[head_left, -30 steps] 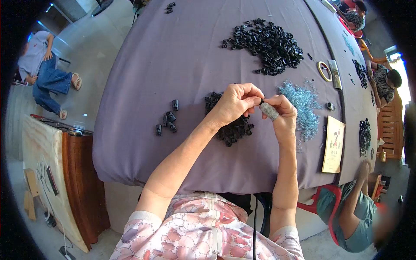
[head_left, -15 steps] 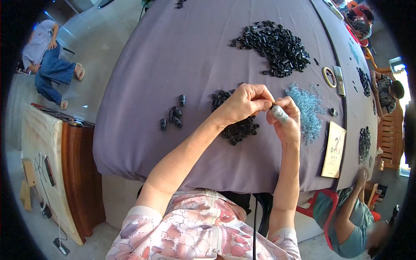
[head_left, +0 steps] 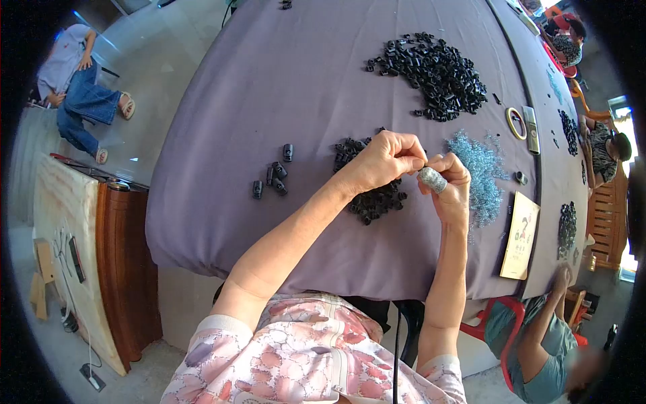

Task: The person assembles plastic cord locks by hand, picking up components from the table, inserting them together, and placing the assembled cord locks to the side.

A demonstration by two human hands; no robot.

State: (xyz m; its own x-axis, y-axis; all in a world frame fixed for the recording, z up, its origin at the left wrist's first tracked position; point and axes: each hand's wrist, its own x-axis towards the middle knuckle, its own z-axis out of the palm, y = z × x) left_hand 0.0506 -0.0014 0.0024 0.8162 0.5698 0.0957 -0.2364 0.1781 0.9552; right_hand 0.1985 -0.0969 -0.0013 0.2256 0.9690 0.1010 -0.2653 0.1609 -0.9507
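Note:
My left hand [head_left: 387,158] and my right hand [head_left: 449,183] meet fingertip to fingertip, pinching a tiny black part that is mostly hidden. A grey, fuzzy covering [head_left: 433,180] wraps one finger of my right hand. Under my left hand and wrist lies a pile of small black parts [head_left: 377,202]. Just right of my right hand spreads a heap of clear bluish bits [head_left: 479,176]. Several assembled black cylinders [head_left: 277,177] lie to the left. Farther back sits a larger pile of black pieces [head_left: 434,77].
A tape roll [head_left: 515,124], a flat case [head_left: 531,130] and a booklet [head_left: 520,236] lie at the right on the purple cloth [head_left: 269,81]. Co-workers [head_left: 548,343] sit along the right side. Another person [head_left: 77,87] sits at the far left. A wooden cabinet [head_left: 124,269] stands left.
The view has shifted slightly, so the table items appear farther right and the far pile lower. My hands stay together, still pinching at the same small part.

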